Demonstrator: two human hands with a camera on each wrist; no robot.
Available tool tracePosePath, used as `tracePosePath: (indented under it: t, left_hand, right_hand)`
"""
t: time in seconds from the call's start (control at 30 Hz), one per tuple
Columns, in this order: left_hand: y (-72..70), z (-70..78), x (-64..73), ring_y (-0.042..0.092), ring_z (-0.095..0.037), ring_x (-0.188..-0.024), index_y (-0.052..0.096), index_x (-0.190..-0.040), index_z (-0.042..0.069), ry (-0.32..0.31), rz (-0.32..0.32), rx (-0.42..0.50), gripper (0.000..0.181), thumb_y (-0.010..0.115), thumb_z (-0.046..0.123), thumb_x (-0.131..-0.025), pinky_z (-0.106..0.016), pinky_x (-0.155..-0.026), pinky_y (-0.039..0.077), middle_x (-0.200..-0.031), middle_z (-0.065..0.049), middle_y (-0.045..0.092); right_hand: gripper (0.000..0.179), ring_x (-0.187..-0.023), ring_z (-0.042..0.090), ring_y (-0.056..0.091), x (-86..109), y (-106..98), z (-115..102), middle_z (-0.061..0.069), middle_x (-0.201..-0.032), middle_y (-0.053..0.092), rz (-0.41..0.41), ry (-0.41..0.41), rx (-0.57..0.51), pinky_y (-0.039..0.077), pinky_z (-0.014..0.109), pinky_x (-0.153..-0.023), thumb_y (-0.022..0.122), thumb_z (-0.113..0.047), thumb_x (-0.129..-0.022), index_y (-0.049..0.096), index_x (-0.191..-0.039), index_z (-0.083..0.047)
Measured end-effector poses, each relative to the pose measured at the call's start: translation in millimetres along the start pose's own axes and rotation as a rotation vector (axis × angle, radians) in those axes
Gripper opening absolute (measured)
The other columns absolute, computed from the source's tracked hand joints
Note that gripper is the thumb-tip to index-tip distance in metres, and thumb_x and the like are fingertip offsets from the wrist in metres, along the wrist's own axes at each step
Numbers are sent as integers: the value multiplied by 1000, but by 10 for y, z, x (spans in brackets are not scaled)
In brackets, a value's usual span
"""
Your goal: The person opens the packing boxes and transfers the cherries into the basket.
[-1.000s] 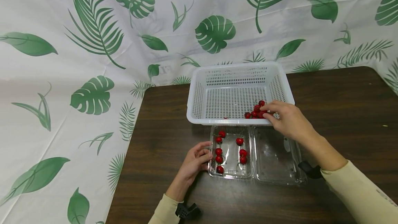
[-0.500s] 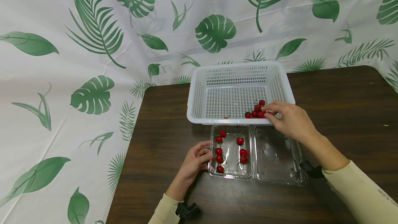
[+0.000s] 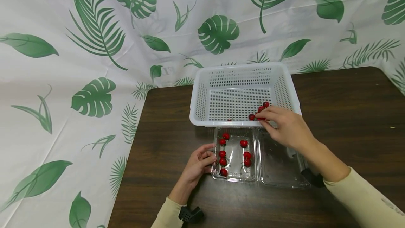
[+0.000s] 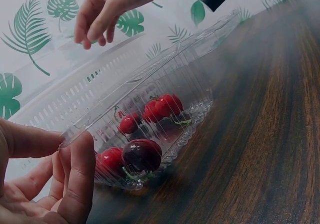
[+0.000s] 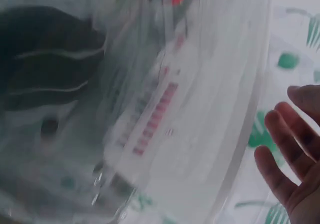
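Note:
My left hand (image 3: pixel 196 166) pinches the left rim of a clear plastic clamshell box (image 3: pixel 233 152); the left wrist view shows its thumb and fingers (image 4: pixel 80 169) at that edge. Several red cherries (image 3: pixel 223 162) lie inside along both sides, a dark one (image 4: pixel 142 155) among them. Over the front right of a white slotted basket (image 3: pixel 202 123), my right hand (image 3: pixel 288 127) hovers with its fingertips above a cluster of cherries (image 3: pixel 251 116), partly covering them. In the right wrist view its fingers (image 5: pixel 282 139) are loosely bent and apart, with nothing between them.
The clamshell's lid (image 3: pixel 278 166) lies opened flat to the right, partly beneath my right forearm. The basket stands directly behind the box on a dark wooden table (image 3: pixel 164 129). A white sheet with green leaves (image 3: pixel 177 17) hangs at the back and left.
My right hand has shifted left and slightly nearer over the basket's cherries, covering more of the cluster. The left hand and the clamshell stay in place.

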State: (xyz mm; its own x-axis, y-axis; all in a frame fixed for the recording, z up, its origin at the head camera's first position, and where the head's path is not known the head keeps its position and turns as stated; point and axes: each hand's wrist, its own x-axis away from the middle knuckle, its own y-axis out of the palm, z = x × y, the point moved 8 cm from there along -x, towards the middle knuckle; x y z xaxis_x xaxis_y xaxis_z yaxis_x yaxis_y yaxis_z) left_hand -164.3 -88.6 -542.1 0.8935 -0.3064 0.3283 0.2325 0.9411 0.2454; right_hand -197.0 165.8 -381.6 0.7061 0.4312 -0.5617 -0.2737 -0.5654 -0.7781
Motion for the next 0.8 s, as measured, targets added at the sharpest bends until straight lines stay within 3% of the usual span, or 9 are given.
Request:
tracePosePath:
  t: [0.17,0.33,0.53,0.7,0.8]
  left_hand:
    - [-2,-3,-1,54,-10,-71,50,-134,-1,0,2,6,47,65,0,-90,-22,-53,50,-90,-3,57]
    - [-1,5,0,54,-10,-71,50,-134,-1,1,6,7,46,64,0,-90,-22,-52,49,-90,-2,57]
    - [-4,1,-3,54,-10,-71,49,-135,-1,0,3,5,46,63,-1,-91,-22,-53,50,-91,-2,57]
    - [13,7,1,56,-10,-71,48,-135,-3,13,-12,28,48,63,-2,-90,-21,-53,49,-90,-3,57]
    - [23,13,1,56,-10,-69,48,-135,-3,19,-19,28,48,64,-1,-90,-21,-53,49,-90,-3,57]
  right_hand:
    - [31,-79,15,63,18,210,-365,0,-101,68,-82,-172,-70,54,35,-64,80,-8,-76,74,-106,-9]
    - [32,-90,13,64,113,550,-707,-3,-106,65,-265,-279,-117,55,33,-74,80,-11,-78,73,-110,-13]
    - [31,-101,14,63,238,952,-926,-4,-113,65,-473,-306,-118,54,33,-84,77,-15,-83,73,-114,-17]
    - [30,-111,16,61,277,1148,-1011,-3,-120,65,-550,-320,-111,51,35,-91,75,-16,-86,73,-116,-18]
    - [30,-108,16,61,296,1220,-1041,-2,-120,65,-578,-327,-101,52,34,-89,74,-15,-86,73,-116,-18]
